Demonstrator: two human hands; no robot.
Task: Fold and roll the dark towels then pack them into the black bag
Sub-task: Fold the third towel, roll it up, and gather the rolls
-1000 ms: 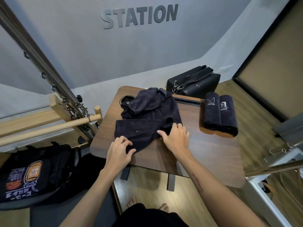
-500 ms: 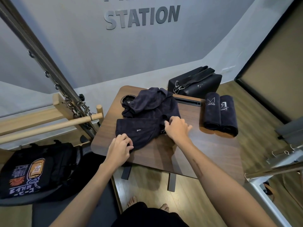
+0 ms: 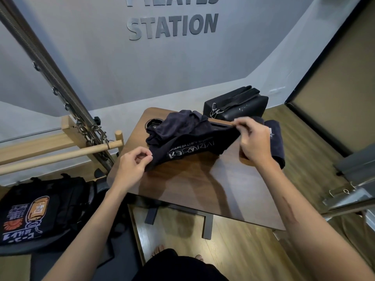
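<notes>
The left hand point(image 3: 134, 165) pinches one end of a dark towel point(image 3: 194, 147) between thumb and fingertips, and the right hand point(image 3: 253, 140) pinches the other end the same way, so each grip is closed on cloth. Between them the towel is lifted and stretched into a sagging band just above the tabletop point(image 3: 203, 185), its soft plush face showing pale stitched lettering that reads upside down from here. Its far edge seems to trail into the crumpled heap of towels point(image 3: 178, 124) behind it, though where one ends and the other begins is hard to make out.

The heap lies bunched and wrinkled at the far left of the tabletop, partly covering a round recessed cup holder point(image 3: 152, 124). The tabletop is smooth, dark walnut-grained wood with rounded corners, glossy enough to catch the arms' shadows. At its right edge, mostly behind the right hand, rolled towels point(image 3: 275, 138) sit as tight, dense cylinders with a small white logo.

The black bag point(image 3: 237, 106) sits beyond the far edge, boxy and matte, a strap folded across its top and metal clips at its left end.
</notes>
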